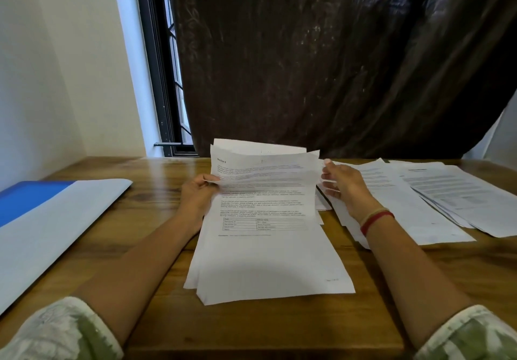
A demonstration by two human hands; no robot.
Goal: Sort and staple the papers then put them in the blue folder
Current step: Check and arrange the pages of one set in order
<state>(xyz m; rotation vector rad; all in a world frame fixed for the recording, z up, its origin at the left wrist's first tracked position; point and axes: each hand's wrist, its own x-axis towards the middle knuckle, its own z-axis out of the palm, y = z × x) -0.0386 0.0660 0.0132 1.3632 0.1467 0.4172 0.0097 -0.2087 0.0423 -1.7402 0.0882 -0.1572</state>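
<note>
A stack of printed white papers (268, 259) lies on the wooden table (156, 169) in front of me, its far end lifted and curled up. My left hand (195, 194) pinches the left edge of the lifted sheets. My right hand (344, 189) is at their right edge, fingers fairly straight and touching the paper. The blue folder (25, 197) lies at the left, mostly covered by a large white sheet (56, 228). More printed papers (436, 194) are spread out at the right. No stapler is in sight.
A dark curtain (335, 65) hangs behind the table, with a window frame (165, 79) and a white wall at the left. Bare wood shows between the folder and the stack and along the near edge.
</note>
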